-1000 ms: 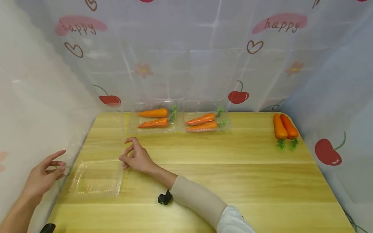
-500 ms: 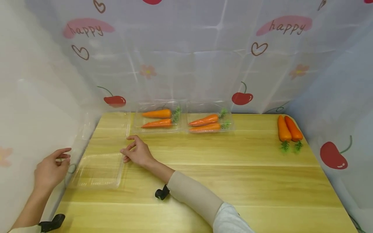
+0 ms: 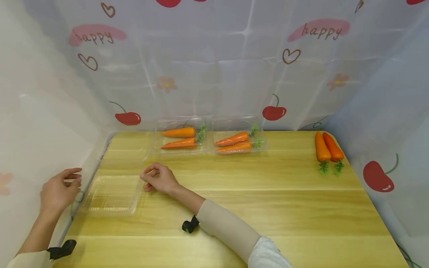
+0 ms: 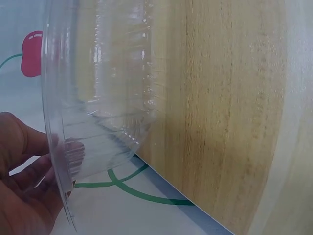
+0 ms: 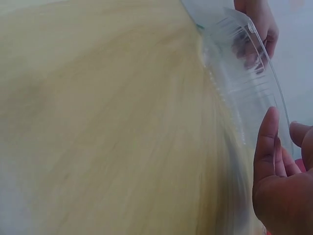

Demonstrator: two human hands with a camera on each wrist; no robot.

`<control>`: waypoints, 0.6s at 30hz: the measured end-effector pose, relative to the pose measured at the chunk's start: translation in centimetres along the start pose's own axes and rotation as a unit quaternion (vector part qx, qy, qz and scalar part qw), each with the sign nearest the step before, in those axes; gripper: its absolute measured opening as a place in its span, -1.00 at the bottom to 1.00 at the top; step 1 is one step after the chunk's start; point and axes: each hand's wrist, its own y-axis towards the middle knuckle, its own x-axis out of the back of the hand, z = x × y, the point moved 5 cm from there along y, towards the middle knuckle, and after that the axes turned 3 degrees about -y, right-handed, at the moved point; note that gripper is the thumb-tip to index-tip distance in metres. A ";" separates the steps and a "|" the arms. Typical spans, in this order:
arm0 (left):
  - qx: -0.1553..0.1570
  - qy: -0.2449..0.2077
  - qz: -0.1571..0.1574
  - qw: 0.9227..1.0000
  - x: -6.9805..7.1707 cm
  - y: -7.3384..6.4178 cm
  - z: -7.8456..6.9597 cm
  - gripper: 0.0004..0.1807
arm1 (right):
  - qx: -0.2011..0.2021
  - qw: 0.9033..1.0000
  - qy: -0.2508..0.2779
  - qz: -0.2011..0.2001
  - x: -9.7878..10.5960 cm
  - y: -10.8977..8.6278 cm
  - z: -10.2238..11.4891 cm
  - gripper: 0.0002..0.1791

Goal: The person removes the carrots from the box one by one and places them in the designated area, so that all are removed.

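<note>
A clear plastic clamshell box (image 3: 112,213) stands at the table's left side, with its lid (image 3: 129,143) folded open toward the back wall. It holds nothing. My left hand (image 3: 60,191) pinches the box's left rim; in the left wrist view, the thumb (image 4: 36,142) is on one side of the rim and the fingers are on the other. At the right rim, my right hand (image 3: 162,179) pinches the edge between thumb and fingers. In the right wrist view the box (image 5: 239,93) spans both hands, close over the table.
Two clear boxes, a left one (image 3: 155,149) and a right one (image 3: 214,147), each hold two carrots by the back wall. Two loose carrots (image 3: 322,147) lie at the back right corner of the wooden table (image 3: 268,208). Printed curtains enclose the back and sides.
The box has shifted slightly toward the back, and its lid leans farther back. My left hand has moved a little right and away from me. My right hand keeps its grip on the rim.
</note>
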 end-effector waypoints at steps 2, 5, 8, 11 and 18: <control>0.002 -0.005 0.003 1.000 -0.2 0.2 0.0 -0.56 | 0.003 1.000 -0.004 0.006 0.4 -0.3 0.0 -0.68; 0.004 -0.011 0.006 1.000 -0.5 0.5 -0.1 -0.55 | 0.004 1.000 -0.009 0.008 1.3 -0.9 0.0 -0.59; 0.003 -0.019 -0.002 1.000 -0.6 0.5 -0.2 -0.56 | 0.007 1.000 -0.018 0.013 2.6 -1.7 0.1 -0.55; 0.008 -0.015 -0.010 1.000 -0.6 0.5 -0.2 -0.56 | 0.020 0.999 -0.026 0.015 4.3 -2.6 0.4 -0.55; 0.026 0.002 -0.004 1.000 -0.4 1.1 -0.2 -0.54 | 0.049 0.997 0.000 -0.053 10.1 -5.0 0.8 -0.73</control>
